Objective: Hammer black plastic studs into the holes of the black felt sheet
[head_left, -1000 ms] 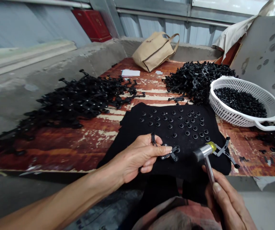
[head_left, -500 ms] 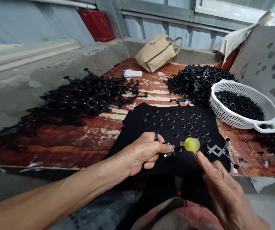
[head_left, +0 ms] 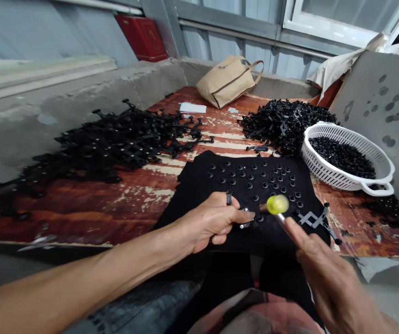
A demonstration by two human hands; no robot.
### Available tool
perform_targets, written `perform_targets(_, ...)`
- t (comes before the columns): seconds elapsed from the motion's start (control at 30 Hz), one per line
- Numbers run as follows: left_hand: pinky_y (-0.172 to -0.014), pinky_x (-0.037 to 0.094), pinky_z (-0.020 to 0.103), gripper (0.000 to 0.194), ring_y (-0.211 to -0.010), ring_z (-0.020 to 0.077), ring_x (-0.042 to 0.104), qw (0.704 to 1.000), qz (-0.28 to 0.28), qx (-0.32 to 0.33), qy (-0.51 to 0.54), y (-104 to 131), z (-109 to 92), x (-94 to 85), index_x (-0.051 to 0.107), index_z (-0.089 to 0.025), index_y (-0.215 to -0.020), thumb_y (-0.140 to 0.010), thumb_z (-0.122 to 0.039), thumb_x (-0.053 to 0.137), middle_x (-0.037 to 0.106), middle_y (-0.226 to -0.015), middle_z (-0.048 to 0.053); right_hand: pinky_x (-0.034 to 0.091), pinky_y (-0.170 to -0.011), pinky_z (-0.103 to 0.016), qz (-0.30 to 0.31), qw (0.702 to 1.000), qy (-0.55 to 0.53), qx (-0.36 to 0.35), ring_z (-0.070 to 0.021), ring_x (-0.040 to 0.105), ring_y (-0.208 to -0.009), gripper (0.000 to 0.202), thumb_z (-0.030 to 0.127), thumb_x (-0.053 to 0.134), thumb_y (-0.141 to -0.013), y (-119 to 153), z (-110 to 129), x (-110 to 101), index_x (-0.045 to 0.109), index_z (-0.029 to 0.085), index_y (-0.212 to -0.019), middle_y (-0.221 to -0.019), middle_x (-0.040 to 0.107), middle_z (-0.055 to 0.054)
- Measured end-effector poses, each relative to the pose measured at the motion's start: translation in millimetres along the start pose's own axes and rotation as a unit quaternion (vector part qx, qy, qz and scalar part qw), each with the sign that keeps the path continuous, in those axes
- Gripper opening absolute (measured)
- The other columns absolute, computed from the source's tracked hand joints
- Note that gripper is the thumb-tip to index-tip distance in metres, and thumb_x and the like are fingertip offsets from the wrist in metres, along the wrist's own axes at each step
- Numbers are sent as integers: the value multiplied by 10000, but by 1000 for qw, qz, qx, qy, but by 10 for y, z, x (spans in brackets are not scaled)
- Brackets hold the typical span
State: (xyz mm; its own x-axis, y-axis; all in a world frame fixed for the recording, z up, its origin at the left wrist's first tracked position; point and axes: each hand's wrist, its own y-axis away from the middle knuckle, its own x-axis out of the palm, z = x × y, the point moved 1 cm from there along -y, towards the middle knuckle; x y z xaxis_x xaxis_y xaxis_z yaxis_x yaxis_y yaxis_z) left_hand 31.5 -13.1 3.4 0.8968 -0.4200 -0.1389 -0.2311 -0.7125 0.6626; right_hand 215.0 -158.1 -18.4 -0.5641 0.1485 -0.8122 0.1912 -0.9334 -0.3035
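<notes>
My left hand (head_left: 216,218) is closed on a small black linkage (head_left: 229,198) of jointed bars, pressing it down on the black cloth (head_left: 192,204). One end of the linkage pokes up beside my knuckles. In my right hand (head_left: 328,260) is a small hammer (head_left: 278,204) with a yellow head, blurred by motion, its metal shaft under my forefinger. The hammer head is just right of my left fingertips. Several small black round caps (head_left: 250,185) stand spread over the cloth. A grey scissor-shaped linkage (head_left: 316,219) lies at the cloth's right edge.
A large heap of black linkages (head_left: 126,139) spreads on the left, and another heap (head_left: 286,123) lies at the back right. The white basket (head_left: 345,174) on the right holds small black parts. A tan bag (head_left: 227,86) lies at the back near the concrete wall.
The hammer head has shifted slightly left and up, closer to my left fingers. My left hand stays nearly in place on the linkage. The view has shifted a little.
</notes>
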Motion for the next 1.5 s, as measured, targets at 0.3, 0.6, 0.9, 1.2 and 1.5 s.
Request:
perform_targets(0.3,-327,155,153,292,-338,17,192,1000,14,-11,-11,-11,-6,-23,395,-217,-749,-758,-162,682,333,-425,-133,604,-852,-283,-34,999,-17,-13,-231,581,-1238,683,43,377,-929,-54,-73,5,218,284,-1548,-1422,549,-91)
perform_targets(0.6,-316,162,151,338,-315,1,195,999,24,-35,-13,-42,-94,-49,390,-193,-614,-727,-148,705,389,-424,-103,514,-996,-264,-59,994,-81,46,-157,605,-1205,583,119,442,-977,36,-39,60,280,286,-1511,-1390,583,-56)
perform_targets(0.9,-304,159,149,350,-298,3,200,999,9,-47,3,6,-104,-28,385,-191,-576,-714,-134,701,386,-413,-100,543,-971,-390,-1,1000,-21,4,-248,543,-1278,679,84,398,-941,98,-182,96,182,277,-1555,-1467,502,-90)
perform_targets(1.2,-306,148,150,386,-315,5,171,999,12,-38,-4,-8,-75,-32,362,-198,-545,-695,-146,715,301,-388,-113,596,-625,-231,18,1000,-18,-16,-158,689,-759,749,4,309,-913,-52,-21,-32,75,289,-1564,-1070,668,-92)
perform_targets(1.5,-322,145,152,372,-319,8,161,999,29,-26,-7,-39,-17,-45,373,-197,-545,-726,-157,695,253,-369,-122,552,-489,-231,-38,999,16,-8,-140,603,-564,782,27,330,-888,-11,54,-110,46,281,-1570,-927,619,-64)
